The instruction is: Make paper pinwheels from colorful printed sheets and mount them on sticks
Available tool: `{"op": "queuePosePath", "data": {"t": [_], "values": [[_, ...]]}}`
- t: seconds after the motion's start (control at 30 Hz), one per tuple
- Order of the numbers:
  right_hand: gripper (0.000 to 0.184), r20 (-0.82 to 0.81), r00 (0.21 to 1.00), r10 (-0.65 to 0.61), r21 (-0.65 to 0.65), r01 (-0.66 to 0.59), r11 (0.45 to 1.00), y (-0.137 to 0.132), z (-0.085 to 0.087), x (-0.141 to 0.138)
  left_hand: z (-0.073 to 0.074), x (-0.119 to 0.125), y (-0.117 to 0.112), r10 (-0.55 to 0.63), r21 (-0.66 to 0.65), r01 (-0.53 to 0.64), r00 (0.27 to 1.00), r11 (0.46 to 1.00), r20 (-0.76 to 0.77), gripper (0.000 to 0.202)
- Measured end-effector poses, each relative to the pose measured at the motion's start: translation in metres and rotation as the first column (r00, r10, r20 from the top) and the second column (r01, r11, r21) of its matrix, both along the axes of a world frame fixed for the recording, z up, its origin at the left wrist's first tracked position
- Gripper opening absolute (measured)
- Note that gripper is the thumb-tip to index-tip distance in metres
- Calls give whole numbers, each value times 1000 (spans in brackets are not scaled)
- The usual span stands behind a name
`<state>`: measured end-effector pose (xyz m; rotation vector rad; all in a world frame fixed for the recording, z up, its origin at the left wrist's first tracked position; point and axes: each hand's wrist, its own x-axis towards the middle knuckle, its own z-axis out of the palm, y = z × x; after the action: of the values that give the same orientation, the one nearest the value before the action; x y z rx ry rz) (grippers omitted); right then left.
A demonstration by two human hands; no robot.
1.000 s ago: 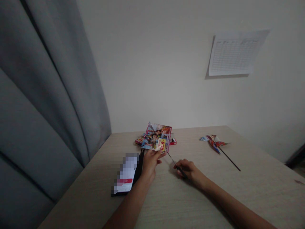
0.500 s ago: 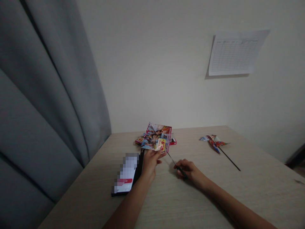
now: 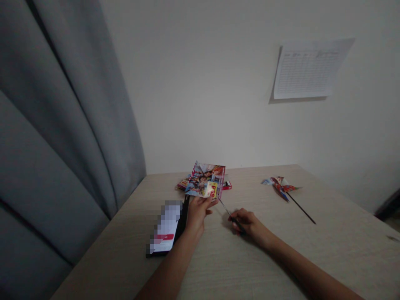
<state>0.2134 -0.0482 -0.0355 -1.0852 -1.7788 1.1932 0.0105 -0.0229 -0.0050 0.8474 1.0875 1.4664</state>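
My left hand [image 3: 198,210] pinches the lower edge of a colourful printed paper sheet [image 3: 206,179] with a yellow price patch. The sheet is tilted up, and a line like a slit shows near its upper left corner. In my right hand [image 3: 248,223] is a black-handled tool [image 3: 238,225] with a thin metal blade. Its tip is at the sheet's lower right corner; whether it cuts into the paper I cannot tell. Behind the sheet, partly hidden, lie more printed papers [image 3: 183,184]. A phone [image 3: 164,229] with a lit, blurred screen rests left of my left forearm.
A paper pinwheel [image 3: 281,188] on a dark stick [image 3: 301,208] lies on the right of the wooden table [image 3: 225,266]. A grey curtain [image 3: 81,104] hangs along the left side. On the wall behind, a printed form [image 3: 308,71] is fixed.
Almost nothing differs. Both hands, the sheet and the tool stay in nearly the same place.
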Motion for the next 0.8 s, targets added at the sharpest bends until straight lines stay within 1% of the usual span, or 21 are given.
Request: {"op": "queuePosePath", "data": {"t": [0.17,0.43,0.63,0.8], "values": [[30,-19,1000,5,-20,-5,1000,1,-4,1,-1,0,0,0,1,0,1000,1000,1,44],[32,-5,1000,25,-3,-25,1000,-1,2,-1,-1,0,0,1,-11,-1,1000,1000,2,42],[31,103,994,-33,88,24,996,-2,4,2,-1,0,0,9,-20,-9,1000,1000,5,41],[30,128,991,-36,118,21,993,-2,4,2,0,0,-1,5,-20,-5,1000,1000,1,38]]}}
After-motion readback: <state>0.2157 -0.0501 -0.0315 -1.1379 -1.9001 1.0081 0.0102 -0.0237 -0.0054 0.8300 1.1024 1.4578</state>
